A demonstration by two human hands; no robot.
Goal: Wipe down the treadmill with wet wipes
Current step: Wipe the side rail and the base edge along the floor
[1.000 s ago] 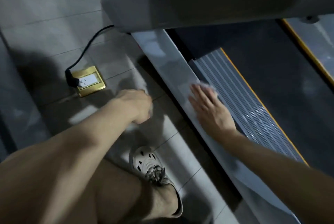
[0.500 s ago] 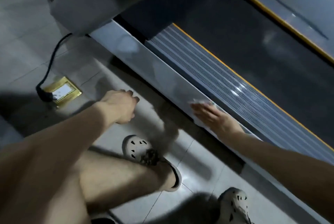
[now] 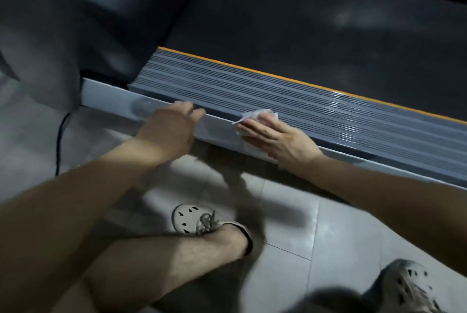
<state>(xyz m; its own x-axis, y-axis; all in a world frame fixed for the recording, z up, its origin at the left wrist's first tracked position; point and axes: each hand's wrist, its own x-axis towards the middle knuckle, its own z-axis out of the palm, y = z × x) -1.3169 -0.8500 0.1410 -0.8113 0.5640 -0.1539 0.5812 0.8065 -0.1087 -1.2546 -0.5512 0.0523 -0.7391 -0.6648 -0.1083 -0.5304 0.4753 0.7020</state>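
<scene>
One big shift comes first: the view has swung along the dark treadmill (image 3: 106, 35), so its black running belt (image 3: 303, 22) now fills the top and the brass floor socket seen a second ago is out of sight. The left hand (image 3: 169, 131), which hung loosely curled over the pale floor tiles (image 3: 285, 206), now reaches the light grey outer frame strip (image 3: 111, 96), its fingers stretched apart and holding nothing. Blur hides whether it touches. The right hand (image 3: 275, 138) stays flat, fingers straight and close, pressing the crumpled white wet wipe (image 3: 255, 114) where that strip meets the grey ribbed side rail (image 3: 316, 103). I judge this edge is mid-pass, with much rail left. Counted: one treadmill, one belt, two orange-yellow edge stripes (image 3: 252, 70), two hands, two beige perforated clogs (image 3: 189, 219), one black cable (image 3: 59, 141), one wipe.
</scene>
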